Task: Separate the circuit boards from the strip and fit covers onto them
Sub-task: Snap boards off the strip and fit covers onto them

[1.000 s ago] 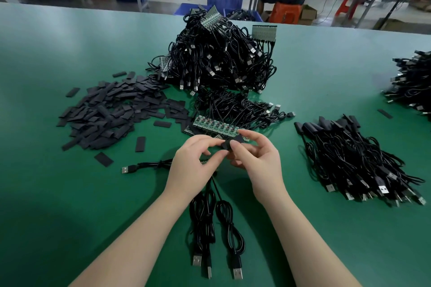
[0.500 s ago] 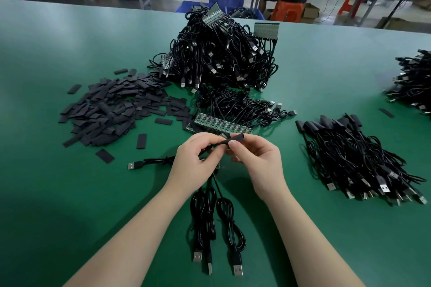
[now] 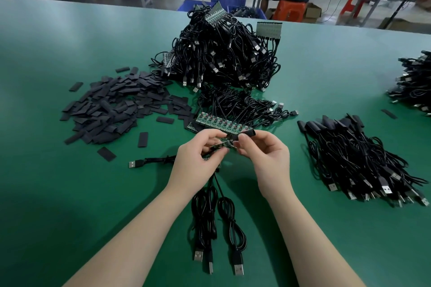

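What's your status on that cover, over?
Left hand pinches a circuit board. Right hand holds black cover, not yet on. Nothing in the way.

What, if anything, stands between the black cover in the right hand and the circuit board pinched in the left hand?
Nothing visible does. The right hand pinches the black cover just beyond the tip of the small circuit board held by the left hand. The board strip lies on the table behind them.
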